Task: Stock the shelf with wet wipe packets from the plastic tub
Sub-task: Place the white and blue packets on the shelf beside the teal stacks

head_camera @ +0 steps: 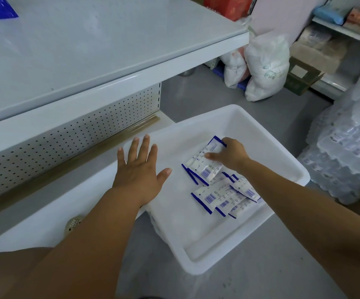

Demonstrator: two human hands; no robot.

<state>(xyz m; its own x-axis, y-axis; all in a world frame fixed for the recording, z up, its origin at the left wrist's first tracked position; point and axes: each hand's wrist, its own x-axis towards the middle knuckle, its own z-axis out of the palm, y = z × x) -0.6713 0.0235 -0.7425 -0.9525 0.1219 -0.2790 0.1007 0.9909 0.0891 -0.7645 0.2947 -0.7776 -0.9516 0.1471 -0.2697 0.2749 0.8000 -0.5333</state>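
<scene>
Right hand (pixel 232 155) pinches a white, blue-edged wet wipe packet (pixel 207 162) inside the white plastic tub (pixel 261 130); left hand (pixel 139 169) hovers, fingers spread.

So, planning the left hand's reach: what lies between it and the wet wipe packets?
Head view: only bare tub floor between the left hand and the wet wipe packets.

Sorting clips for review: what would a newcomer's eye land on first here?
The white tub at centre right, with blue-edged packets scattered in it. The right hand grips the upper packets there, while the left hand is spread open at the tub's left rim. A broad pale shelf fills the upper left.
</scene>
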